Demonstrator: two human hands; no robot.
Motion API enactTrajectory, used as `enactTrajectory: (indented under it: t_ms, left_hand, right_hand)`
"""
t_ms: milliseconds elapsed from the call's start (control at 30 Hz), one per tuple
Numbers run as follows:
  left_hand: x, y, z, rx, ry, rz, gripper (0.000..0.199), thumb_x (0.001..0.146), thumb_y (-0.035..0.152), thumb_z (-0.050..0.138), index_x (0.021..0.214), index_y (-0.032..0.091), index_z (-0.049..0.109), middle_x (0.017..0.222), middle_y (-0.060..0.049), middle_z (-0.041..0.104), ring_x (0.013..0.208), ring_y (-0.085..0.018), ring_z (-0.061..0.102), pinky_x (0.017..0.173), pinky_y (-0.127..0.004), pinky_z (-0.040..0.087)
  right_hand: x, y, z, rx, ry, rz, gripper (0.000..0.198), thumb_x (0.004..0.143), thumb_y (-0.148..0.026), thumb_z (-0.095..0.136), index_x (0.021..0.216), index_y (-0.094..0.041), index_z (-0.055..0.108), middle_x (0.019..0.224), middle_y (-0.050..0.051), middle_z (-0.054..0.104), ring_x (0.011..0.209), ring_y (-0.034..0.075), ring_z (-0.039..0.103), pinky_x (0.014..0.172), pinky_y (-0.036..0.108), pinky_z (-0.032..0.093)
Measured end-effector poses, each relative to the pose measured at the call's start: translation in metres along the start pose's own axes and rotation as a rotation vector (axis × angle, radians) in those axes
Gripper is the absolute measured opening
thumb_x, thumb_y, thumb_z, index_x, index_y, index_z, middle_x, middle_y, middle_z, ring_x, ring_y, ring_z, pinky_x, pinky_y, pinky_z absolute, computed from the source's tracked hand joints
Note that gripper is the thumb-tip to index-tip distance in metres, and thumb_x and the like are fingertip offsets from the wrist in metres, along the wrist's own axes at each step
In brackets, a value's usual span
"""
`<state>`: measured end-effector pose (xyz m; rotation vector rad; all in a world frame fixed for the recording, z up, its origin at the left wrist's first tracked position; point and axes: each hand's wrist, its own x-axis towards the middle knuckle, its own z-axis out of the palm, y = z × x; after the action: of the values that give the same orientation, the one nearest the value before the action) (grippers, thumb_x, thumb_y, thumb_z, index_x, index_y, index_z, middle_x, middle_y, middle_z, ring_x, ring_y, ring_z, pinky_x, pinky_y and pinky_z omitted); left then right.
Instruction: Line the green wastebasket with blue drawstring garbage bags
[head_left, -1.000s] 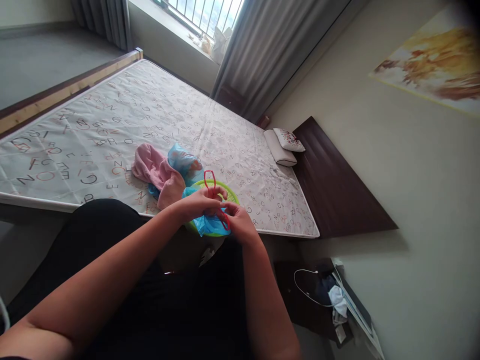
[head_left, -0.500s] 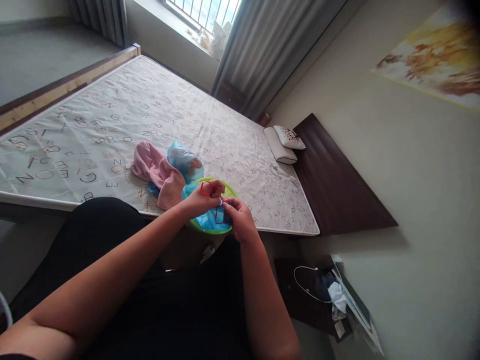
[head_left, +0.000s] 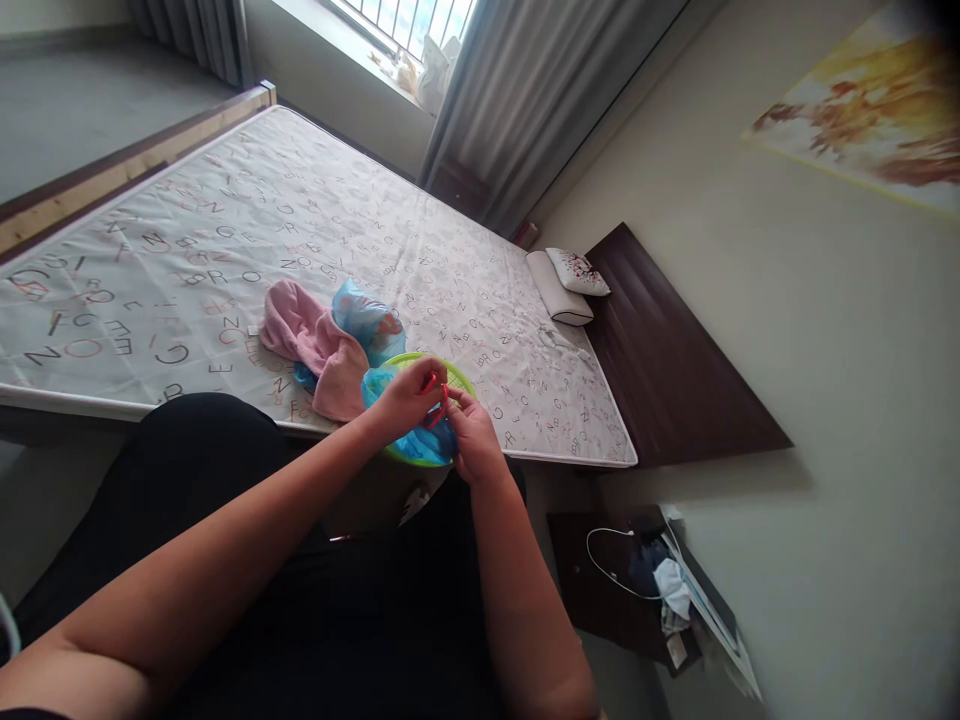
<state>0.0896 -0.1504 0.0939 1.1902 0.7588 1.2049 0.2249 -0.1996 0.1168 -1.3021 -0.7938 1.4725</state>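
Both my hands are close together over a green plastic basket (head_left: 420, 462), on the edge of the mattress side nearest me. My left hand (head_left: 411, 393) is closed, with a thin red cord (head_left: 445, 402) at its fingers. My right hand (head_left: 474, 432) pinches the same cord from the other side. Under the hands, a crumpled blue plastic bag (head_left: 417, 446) sits in the basket. A pink towel (head_left: 319, 345) lies just left of the basket, beside another blue plastic bag (head_left: 367, 322) with something orange showing through. My fingers partly hide the cord.
The letter-print mattress (head_left: 187, 240) stretches ahead to a dark headboard (head_left: 675, 370). Two pillows (head_left: 559, 288) rest at its head. A dark bedside table (head_left: 592, 570) at lower right bears a white cable and cloths. My knees are against the near side.
The red loop around my left fingers has shifted, and more red cord now shows between the two hands. My right hand has moved slightly left.
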Motion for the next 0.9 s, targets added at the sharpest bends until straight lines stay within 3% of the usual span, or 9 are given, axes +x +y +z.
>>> enactTrajectory:
  t_ms: [167, 300, 400, 467, 567, 667, 733, 800, 900]
  left_hand:
    - [0.001, 0.0, -0.004, -0.18, -0.092, 0.017, 0.021, 0.082, 0.027, 0.08, 0.097, 0.02, 0.067, 0.074, 0.002, 0.054, 0.068, -0.014, 0.055, 0.064, -0.026, 0.045]
    - [0.006, -0.009, -0.008, -0.266, -0.105, -0.029, 0.041, 0.089, 0.051, 0.082, 0.107, 0.015, 0.076, 0.084, -0.005, 0.068, 0.075, -0.016, 0.061, 0.069, -0.027, 0.049]
    - [0.014, -0.019, -0.021, -0.311, -0.02, -0.07, 0.046, 0.091, 0.061, 0.079, 0.093, 0.015, 0.075, 0.112, -0.014, 0.077, 0.1, -0.023, 0.072, 0.084, -0.032, 0.058]
    - [0.022, -0.027, -0.039, -0.375, 0.075, -0.082, 0.047, 0.094, 0.061, 0.075, 0.082, 0.016, 0.069, 0.119, -0.016, 0.078, 0.112, -0.028, 0.074, 0.094, -0.039, 0.06]
    - [0.037, -0.038, -0.07, -0.351, 0.275, -0.126, 0.047, 0.096, 0.058, 0.072, 0.074, 0.019, 0.06, 0.094, -0.011, 0.077, 0.102, -0.026, 0.075, 0.094, -0.039, 0.06]
    - [0.047, -0.044, -0.092, -0.207, 0.313, -0.159, 0.051, 0.095, 0.062, 0.073, 0.073, 0.019, 0.059, 0.085, -0.009, 0.073, 0.093, -0.025, 0.074, 0.091, -0.039, 0.061]
    - [0.047, -0.044, -0.096, -0.133, 0.238, -0.145, 0.054, 0.091, 0.071, 0.073, 0.082, 0.019, 0.065, 0.098, -0.012, 0.076, 0.104, -0.029, 0.075, 0.096, -0.043, 0.061]
    - [0.041, -0.041, -0.089, -0.04, 0.151, -0.087, 0.058, 0.084, 0.073, 0.08, 0.105, 0.018, 0.072, 0.122, -0.015, 0.077, 0.123, -0.034, 0.071, 0.106, -0.048, 0.058]
    - [0.024, -0.036, -0.063, 0.212, 0.004, 0.035, 0.093, 0.07, 0.057, 0.096, 0.149, 0.023, 0.062, 0.153, -0.017, 0.066, 0.146, -0.038, 0.059, 0.121, -0.052, 0.049]
  right_hand:
    - [0.002, 0.003, -0.002, -0.009, 0.033, -0.039, 0.059, 0.056, -0.053, 0.104, 0.093, -0.022, 0.072, 0.084, 0.0, 0.079, 0.075, 0.016, 0.072, 0.076, 0.03, 0.059]
    - [0.013, 0.004, -0.017, 0.023, 0.202, -0.121, 0.047, 0.062, -0.041, 0.098, 0.092, -0.022, 0.068, 0.083, -0.001, 0.076, 0.075, 0.014, 0.069, 0.076, 0.029, 0.058]
    - [0.022, -0.008, -0.043, 0.132, 0.369, -0.195, 0.038, 0.072, -0.03, 0.087, 0.101, -0.026, 0.063, 0.082, -0.006, 0.072, 0.076, 0.013, 0.071, 0.074, 0.029, 0.059]
    - [0.025, -0.023, -0.065, 0.258, 0.466, -0.212, 0.032, 0.079, -0.022, 0.078, 0.104, -0.028, 0.059, 0.079, -0.009, 0.071, 0.074, 0.012, 0.073, 0.075, 0.03, 0.062]
    - [0.025, -0.044, -0.096, 0.452, 0.604, -0.178, 0.028, 0.082, -0.007, 0.068, 0.098, -0.027, 0.057, 0.069, -0.012, 0.068, 0.062, 0.01, 0.069, 0.07, 0.026, 0.063]
    - [0.024, -0.05, -0.109, 0.511, 0.65, -0.192, 0.027, 0.083, -0.003, 0.065, 0.095, -0.026, 0.061, 0.067, -0.011, 0.069, 0.055, 0.008, 0.064, 0.062, 0.02, 0.058]
    - [0.023, -0.047, -0.108, 0.509, 0.646, -0.248, 0.022, 0.085, -0.007, 0.067, 0.096, -0.025, 0.064, 0.071, -0.01, 0.071, 0.057, 0.008, 0.066, 0.061, 0.02, 0.058]
    - [0.02, -0.043, -0.101, 0.5, 0.59, -0.302, 0.018, 0.086, -0.014, 0.071, 0.097, -0.026, 0.065, 0.078, -0.009, 0.075, 0.068, 0.01, 0.073, 0.068, 0.024, 0.061]
    - [0.009, -0.044, -0.084, 0.434, 0.365, -0.366, 0.018, 0.086, -0.025, 0.078, 0.101, -0.028, 0.069, 0.096, -0.005, 0.08, 0.094, 0.016, 0.081, 0.082, 0.033, 0.065]
